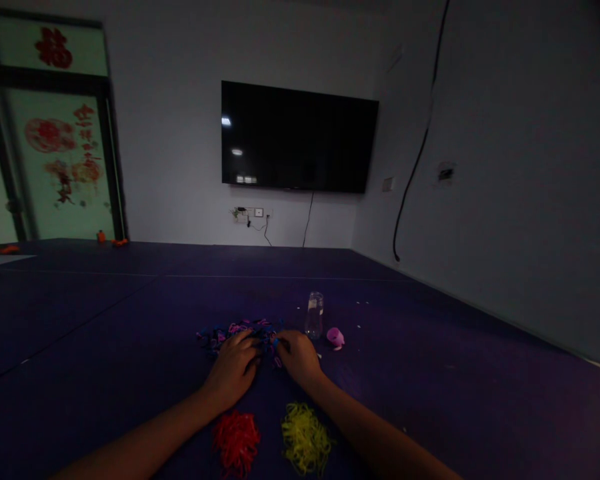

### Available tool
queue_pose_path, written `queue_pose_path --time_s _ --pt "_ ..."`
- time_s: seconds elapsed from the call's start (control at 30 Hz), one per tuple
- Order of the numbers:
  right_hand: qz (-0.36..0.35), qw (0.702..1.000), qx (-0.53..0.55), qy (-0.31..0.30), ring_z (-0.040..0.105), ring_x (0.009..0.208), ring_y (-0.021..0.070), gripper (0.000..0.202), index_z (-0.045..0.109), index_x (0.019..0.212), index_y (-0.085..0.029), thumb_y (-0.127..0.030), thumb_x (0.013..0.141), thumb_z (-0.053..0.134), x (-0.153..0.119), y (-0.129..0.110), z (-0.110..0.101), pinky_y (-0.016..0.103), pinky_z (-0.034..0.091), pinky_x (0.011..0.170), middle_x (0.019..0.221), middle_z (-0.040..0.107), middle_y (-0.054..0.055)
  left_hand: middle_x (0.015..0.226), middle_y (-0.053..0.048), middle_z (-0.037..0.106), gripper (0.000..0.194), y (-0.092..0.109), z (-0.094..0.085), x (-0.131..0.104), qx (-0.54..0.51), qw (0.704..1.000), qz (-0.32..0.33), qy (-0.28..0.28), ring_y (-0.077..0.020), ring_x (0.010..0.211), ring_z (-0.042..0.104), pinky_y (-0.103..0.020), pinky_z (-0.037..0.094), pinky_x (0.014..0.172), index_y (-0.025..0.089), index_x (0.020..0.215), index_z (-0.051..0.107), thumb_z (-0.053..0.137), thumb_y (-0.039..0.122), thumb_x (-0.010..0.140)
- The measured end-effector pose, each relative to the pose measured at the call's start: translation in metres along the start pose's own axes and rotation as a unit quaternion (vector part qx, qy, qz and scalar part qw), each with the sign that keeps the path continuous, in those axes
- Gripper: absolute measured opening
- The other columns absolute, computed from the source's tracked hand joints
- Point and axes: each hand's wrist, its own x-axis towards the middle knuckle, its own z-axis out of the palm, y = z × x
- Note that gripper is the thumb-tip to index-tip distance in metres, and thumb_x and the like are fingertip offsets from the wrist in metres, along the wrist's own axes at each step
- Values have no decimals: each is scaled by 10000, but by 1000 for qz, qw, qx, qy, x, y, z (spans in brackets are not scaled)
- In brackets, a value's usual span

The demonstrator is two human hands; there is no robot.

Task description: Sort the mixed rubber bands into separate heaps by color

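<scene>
A loose heap of blue, purple and pink rubber bands (215,339) lies on the dark purple surface. My left hand (237,363) rests on the near side of this heap, its fingers spread over the bands. At the heap's right edge, my right hand (299,357) has thumb and forefinger pinched on a bright blue rubber band (275,342). Closer to me are a pile of red rubber bands (237,443) and a pile of yellow-green ones (306,440), between my forearms. Just beyond my right hand stands a clear bottle (314,315) without a cap. To its right lies a small pink cup-shaped piece (335,337).
The purple surface (130,313) reaches back to the wall. Small white scraps (359,327) lie right of the bottle. A black cable (415,167) hangs down the right wall. Orange objects (120,243) and a pale sheet (7,261) are at the far left.
</scene>
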Motion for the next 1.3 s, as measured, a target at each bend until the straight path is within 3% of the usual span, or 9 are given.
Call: queue_pose_path --time_s 0.27,0.67,0.93,1.07,1.3 --pt "17 999 -30 9 555 611 129 127 634 682 -190 -166 725 517 -1 -4 -1 205 335 551 649 631 0 1119 -56 617 284 -2 2 -2 -16 999 -7 -27 -253 1176 417 -465 335 975 219 993 643 496 116 773" --pt "33 999 -31 24 534 582 117 143 604 620 -187 -216 730 517 -2 -5 -1 197 312 530 611 608 -8 1164 -84 586 324 -4 4 -1 8 998 -20 -54 -259 1185 408 -441 330 986 178 1083 608 483 133 787" --pt "38 998 -43 32 521 562 111 126 586 608 -191 -207 714 518 -2 -3 0 199 289 508 586 588 -20 1038 -92 621 281 -2 3 2 -22 999 -16 -36 -238 1068 492 -408 375 944 167 992 647 465 109 786" --pt "33 998 -37 28 538 584 117 131 597 631 -192 -214 730 515 -2 -2 0 201 311 529 612 605 -15 1043 -81 611 300 -1 3 2 -59 998 -8 -2 -226 1050 503 -404 400 926 189 994 646 448 99 787" --pt "20 1000 4 6 571 635 128 130 637 730 -197 -209 769 514 -1 -3 -1 199 362 573 681 640 -4 1120 -58 583 303 5 -7 5 -159 987 3 20 -202 1073 495 -405 394 943 235 1087 605 395 229 868"
